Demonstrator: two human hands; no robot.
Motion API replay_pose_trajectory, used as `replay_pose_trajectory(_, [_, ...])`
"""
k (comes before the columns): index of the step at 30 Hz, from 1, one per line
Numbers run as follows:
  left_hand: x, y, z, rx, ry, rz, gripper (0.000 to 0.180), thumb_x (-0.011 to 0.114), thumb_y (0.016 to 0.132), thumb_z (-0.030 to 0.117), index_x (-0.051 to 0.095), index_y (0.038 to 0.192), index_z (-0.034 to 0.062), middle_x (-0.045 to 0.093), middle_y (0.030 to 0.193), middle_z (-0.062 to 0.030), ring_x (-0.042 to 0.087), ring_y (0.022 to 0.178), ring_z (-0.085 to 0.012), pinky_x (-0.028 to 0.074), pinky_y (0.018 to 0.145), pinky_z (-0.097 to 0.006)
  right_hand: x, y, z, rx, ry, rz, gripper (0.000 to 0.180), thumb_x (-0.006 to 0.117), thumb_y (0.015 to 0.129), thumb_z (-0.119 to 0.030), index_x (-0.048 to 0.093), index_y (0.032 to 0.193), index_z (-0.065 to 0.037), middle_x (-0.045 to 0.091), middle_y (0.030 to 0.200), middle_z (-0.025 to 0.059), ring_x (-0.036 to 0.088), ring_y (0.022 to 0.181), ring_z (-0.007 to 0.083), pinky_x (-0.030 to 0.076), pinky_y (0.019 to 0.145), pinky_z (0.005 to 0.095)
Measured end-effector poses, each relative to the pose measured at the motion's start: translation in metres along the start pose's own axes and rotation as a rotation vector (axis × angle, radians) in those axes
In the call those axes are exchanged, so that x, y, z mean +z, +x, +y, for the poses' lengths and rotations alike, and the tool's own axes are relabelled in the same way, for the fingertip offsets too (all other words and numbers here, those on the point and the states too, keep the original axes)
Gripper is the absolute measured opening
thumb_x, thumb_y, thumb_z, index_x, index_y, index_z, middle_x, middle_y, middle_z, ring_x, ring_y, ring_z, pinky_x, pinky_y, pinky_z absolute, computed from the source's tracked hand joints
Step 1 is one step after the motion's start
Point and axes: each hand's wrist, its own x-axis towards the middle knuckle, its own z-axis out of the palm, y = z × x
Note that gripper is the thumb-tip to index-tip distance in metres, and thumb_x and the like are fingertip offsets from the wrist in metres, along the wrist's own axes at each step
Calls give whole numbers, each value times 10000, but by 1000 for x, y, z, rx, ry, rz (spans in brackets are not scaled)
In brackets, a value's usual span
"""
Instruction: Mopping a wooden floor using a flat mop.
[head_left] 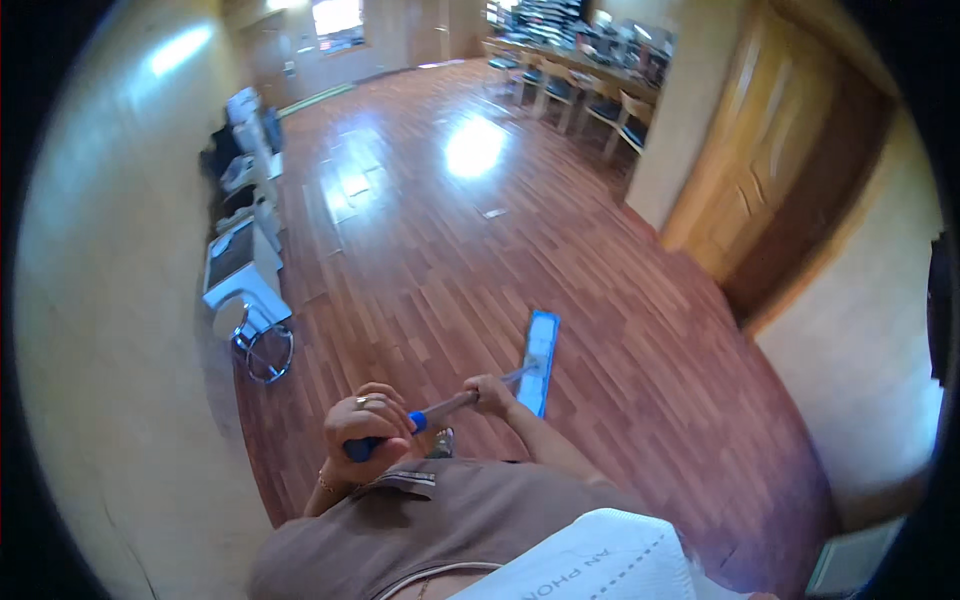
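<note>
A flat mop (pixel 541 345) with a blue-edged, pale rectangular head lies on the wood-plank floor (pixel 420 270), ahead and slightly right of me. Its pole slants up toward my body. My left hand (pixel 368 425), with a ring on one finger, is wrapped round the dark blue grip (pixel 362 449) at the pole's upper end. Farther down, my right hand (pixel 488 394) closes round the pole near a blue collar's far side. Part of a shoe (pixel 443 441) shows under the pole.
Along the left wall stand a white cabinet (pixel 262 290), a chrome-framed round stool (pixel 268 352) and several stacked items. At right is a wooden door (pixel 765 150). Chairs (pixel 560 85) line a long counter at the back right. A small pale piece (pixel 495 213) lies on the floor.
</note>
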Motion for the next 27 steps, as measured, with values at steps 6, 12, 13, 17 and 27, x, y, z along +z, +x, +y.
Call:
replay_pose_trajectory(6, [9, 32, -19, 162, -97, -178, 177, 718, 798, 182, 585, 770, 68, 657, 680, -64, 670, 689, -219, 490, 774, -433, -28, -19, -11, 97, -64, 155, 220, 655, 735, -208, 531, 611, -75, 574, 660, 183, 585, 671, 404, 453, 578, 488])
replay_pose_trajectory(12, [32, 93, -81, 362, -315, -548, 201, 694, 835, 169, 536, 899, 62, 666, 785, -71, 672, 753, -241, 485, 792, -461, -79, -72, 1, 584, -174, 241, 30, 611, 644, -148, 597, 657, -125, 625, 710, 138, 616, 720, 361, 479, 620, 478])
replay_pose_trajectory(13, [40, 98, -91, 358, -352, -559, 199, 691, 841, 184, 536, 883, 67, 665, 773, -71, 672, 747, -239, 487, 791, -463, -85, -83, -1, 616, -161, 317, 31, 614, 638, -146, 596, 653, -126, 624, 704, 134, 614, 711, 361, 474, 609, 478])
replay_pose_trajectory(17, [86, 136, -110, 351, -554, -630, 226, 685, 853, 253, 538, 800, 89, 648, 704, -64, 663, 702, -245, 485, 787, -447, -102, -128, 7, 713, -291, 658, 143, 665, 611, -200, 543, 583, -130, 600, 636, 118, 601, 664, 372, 479, 586, 464])
replay_pose_trajectory(27, [172, 108, -101, 358, -1014, -1060, 215, 721, 800, 259, 572, 784, 105, 646, 730, -50, 654, 744, -239, 453, 799, -422, -44, -264, -91, 1145, -458, 997, 139, 627, 566, -147, 506, 600, -88, 571, 669, 123, 593, 707, 365, 468, 603, 453])
